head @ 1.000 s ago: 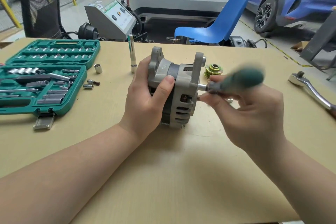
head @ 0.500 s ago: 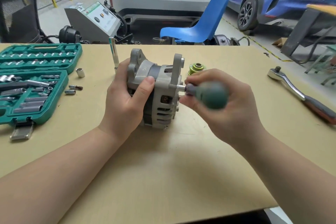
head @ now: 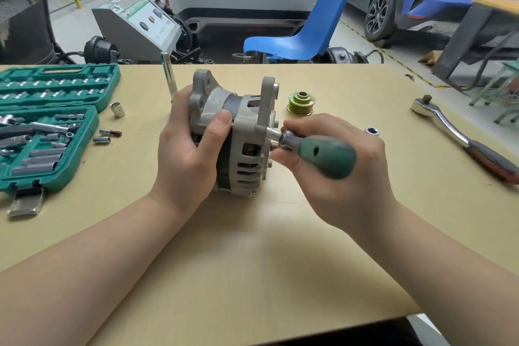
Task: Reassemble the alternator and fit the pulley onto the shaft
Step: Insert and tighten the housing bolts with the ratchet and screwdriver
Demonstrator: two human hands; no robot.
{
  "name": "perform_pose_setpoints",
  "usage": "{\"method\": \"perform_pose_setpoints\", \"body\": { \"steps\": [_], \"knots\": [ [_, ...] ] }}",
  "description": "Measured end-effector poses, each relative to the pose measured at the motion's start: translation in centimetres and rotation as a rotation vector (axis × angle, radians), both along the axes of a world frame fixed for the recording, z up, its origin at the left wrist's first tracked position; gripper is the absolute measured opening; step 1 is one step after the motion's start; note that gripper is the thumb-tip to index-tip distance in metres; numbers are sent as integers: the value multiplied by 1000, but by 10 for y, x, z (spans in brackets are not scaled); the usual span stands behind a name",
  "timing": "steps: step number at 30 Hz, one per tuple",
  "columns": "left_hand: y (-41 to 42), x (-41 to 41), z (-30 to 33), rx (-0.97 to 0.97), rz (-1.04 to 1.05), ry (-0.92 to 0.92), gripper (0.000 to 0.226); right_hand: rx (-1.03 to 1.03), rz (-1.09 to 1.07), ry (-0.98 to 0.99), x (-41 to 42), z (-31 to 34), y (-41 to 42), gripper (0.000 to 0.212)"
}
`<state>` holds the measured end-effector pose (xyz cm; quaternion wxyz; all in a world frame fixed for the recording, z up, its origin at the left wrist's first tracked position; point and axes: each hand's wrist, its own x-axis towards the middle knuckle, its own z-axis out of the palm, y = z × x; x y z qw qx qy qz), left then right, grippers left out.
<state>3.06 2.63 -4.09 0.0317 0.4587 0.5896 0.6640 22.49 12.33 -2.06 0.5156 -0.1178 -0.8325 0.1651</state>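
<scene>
The alternator (head: 236, 135) stands on its side at the middle of the desk (head: 252, 261), its shaft end facing 3 o'clock and its mounting ears pointing up. Your left hand (head: 188, 154) wraps around its 9 o'clock half, thumb laid across the top of the casing, holding it firmly. Your right hand (head: 337, 166) is closed on the green handle of a driver (head: 323, 153); its metal socket end meets the housing at the base of the 3 o'clock ear. Your fingertips (head: 283, 156) pinch near the neck of the tool, just beside the casing.

The pulley (head: 301, 104) lies flat on the desk at 1 o'clock of the alternator, near it but apart, bore facing up. A lone socket (head: 372, 130) sits at 3 o'clock, just past your right hand. The ratchet (head: 460, 137) lies further out at 3 o'clock, head away from you, handle running towards the desk edge.

At 11 o'clock an extension bar (head: 168, 76) stands upright behind your left hand. At 9 o'clock the open green case (head: 50, 121) holds rows of sockets. Between case and alternator lie a loose socket (head: 117, 109) and two small bits (head: 108, 135).

Beyond the desk at 12 o'clock stands a blue chair (head: 303, 34).
</scene>
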Motion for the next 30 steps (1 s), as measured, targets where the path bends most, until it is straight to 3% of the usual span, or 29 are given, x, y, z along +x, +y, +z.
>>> {"method": "perform_pose_setpoints", "body": {
  "steps": [2, 5, 9, 13, 18, 20, 23, 25, 30],
  "knots": [
    [0, 0, 1, -2, 18, 10, 18, -121, 39, 3, -2, 3, -4, 21],
    [0, 1, 1, -1, 19, 6, 23, -466, 137, -6, -6, 11, -10, 7],
    [-1, 2, 0, -1, 20, 20, 26, -788, 214, -5, -9, 20, -12, 14],
    [-2, 1, 0, -12, 14, 30, 23, -967, 302, -7, -7, 21, -7, 20],
    [-2, -1, 0, -9, 1, 40, 24, -653, 292, 20, -2, 10, -4, 8],
    [-1, -2, 0, -6, 8, 43, 24, -388, 224, 12, 0, 5, -2, 27],
    [-1, -3, -2, 8, 6, 33, 22, -13, 82, -4, 1, -1, 0, 36],
    [0, -3, -3, 17, -5, 29, 20, 31, 30, 33, 0, -4, -1, 37],
    [1, -4, -5, 42, -57, 27, 21, -86, 26, 49, -3, 0, -5, 29]
  ]
}}
